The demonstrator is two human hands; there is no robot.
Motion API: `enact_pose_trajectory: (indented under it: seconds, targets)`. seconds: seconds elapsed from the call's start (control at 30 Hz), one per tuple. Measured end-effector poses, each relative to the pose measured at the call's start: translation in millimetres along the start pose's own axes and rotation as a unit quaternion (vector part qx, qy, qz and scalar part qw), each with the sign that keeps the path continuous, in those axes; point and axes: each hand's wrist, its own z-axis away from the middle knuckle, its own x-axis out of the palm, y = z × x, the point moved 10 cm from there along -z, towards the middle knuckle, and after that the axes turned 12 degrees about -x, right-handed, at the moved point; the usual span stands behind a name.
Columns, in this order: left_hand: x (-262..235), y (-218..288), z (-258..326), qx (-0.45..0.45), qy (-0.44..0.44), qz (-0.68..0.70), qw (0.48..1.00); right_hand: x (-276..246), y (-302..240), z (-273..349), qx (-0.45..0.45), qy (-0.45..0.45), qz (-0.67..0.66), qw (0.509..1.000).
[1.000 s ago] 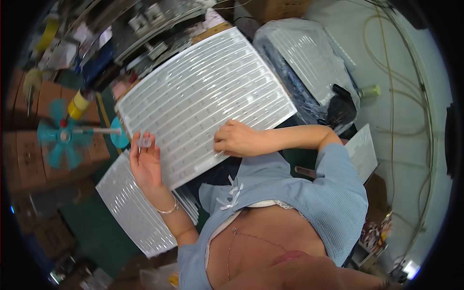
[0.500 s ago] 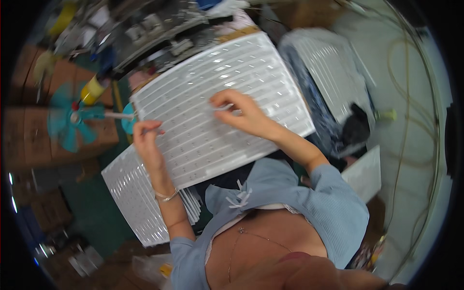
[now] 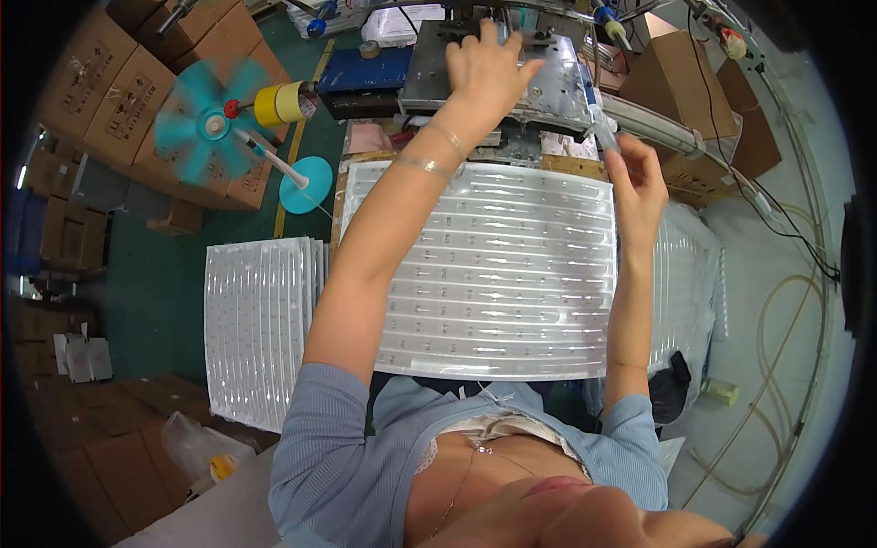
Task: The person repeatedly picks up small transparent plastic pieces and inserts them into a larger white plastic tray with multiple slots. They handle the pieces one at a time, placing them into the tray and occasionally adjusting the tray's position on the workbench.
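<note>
My left hand (image 3: 489, 68) reaches out over the flat metal plate (image 3: 429, 78) of a bench machine. Its fingers are spread, with the tips at the plate's far side; what they touch there is too small to make out. To the right, my right hand (image 3: 639, 178) is closed at the lower end of a slim translucent tube (image 3: 603, 131) beside the machine's right edge. Below both hands lies a white ribbed sheet (image 3: 493, 274) with rows of small dark marks, partly covered by my left forearm.
A teal fan (image 3: 215, 125) with yellow tape rolls (image 3: 279, 104) beside it stands left, before stacked cardboard boxes (image 3: 110, 91). More ribbed sheets (image 3: 260, 329) are stacked lower left. A plastic-wrapped stack (image 3: 681, 274) sits right. Cables (image 3: 776, 215) hang at the right.
Both hands have moved off the ribbed sheet: the left forward onto the machine plate, the right to the translucent tube. The whole view has turned, and the sheet now appears nearly straight.
</note>
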Motion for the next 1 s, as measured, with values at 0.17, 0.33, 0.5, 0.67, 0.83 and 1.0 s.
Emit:
enact_pose_trajectory:
  seconds: [0.17, 0.33, 0.5, 0.67, 0.83, 1.0]
  targets:
    - [12, 32, -11, 0.086, -0.05, -0.027, 0.995, 41, -18, -54, -0.147, 0.009, 0.146, 0.978]
    - [-72, -18, 55, -0.014, -0.046, 0.275, 0.96, 102, -39, -85, -0.273, -0.013, 0.273, 0.922]
    - [-59, -84, 156, -0.178, -0.23, 0.471, 0.833, 143, -23, -107, -0.28, -0.04, 0.363, 0.888]
    - [-36, -119, 248, -0.431, -0.403, 0.566, 0.576, 128, -7, -101, -0.237, -0.041, 0.308, 0.921]
    - [-35, -138, 293, -0.52, -0.342, 0.689, 0.372, 57, -11, -46, -0.162, -0.016, 0.176, 0.971]
    - [-49, -138, 315, -0.55, -0.286, 0.763, 0.182, 36, -43, 79, -0.167, -0.182, 0.181, 0.952]
